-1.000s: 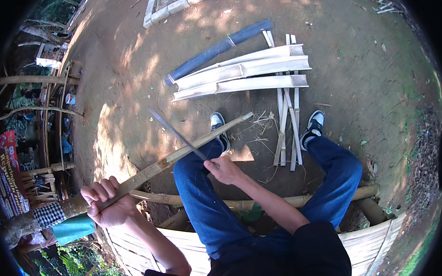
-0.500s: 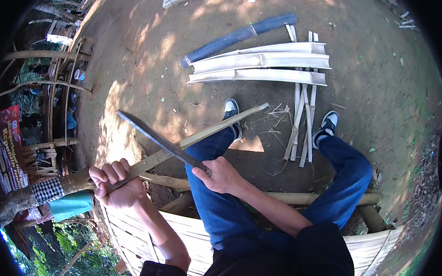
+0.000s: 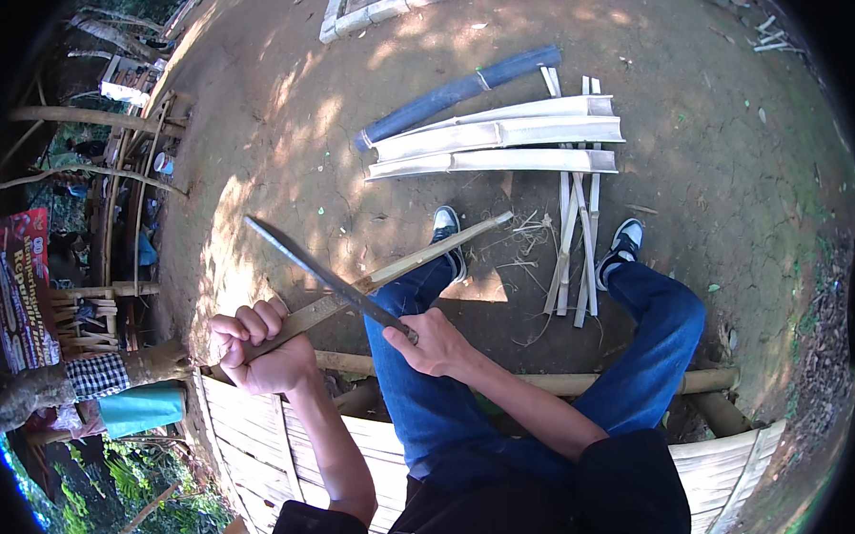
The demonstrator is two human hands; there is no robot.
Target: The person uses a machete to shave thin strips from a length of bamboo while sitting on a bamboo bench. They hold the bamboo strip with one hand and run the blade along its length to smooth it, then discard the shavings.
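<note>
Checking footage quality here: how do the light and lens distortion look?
Head view: dappled sunlight brightens the ground at left, and the bench looks washed out; head view: the fisheye leaves black corners and seems to bow the front pole; head view: the knife and bamboo strip look fairly sharp.

The machete blade (image 3: 336, 283) is dull metal, the bamboo strip (image 3: 428, 256) matt; upper centre, split bamboo (image 3: 548, 130) looks smooth inside; the jeans (image 3: 650, 301) are matt denim.

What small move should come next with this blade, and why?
Probably ease the blade along the bamboo strip, away from the left hand: that hand grips one end, and the right hand holds the blade across the strip.
</note>
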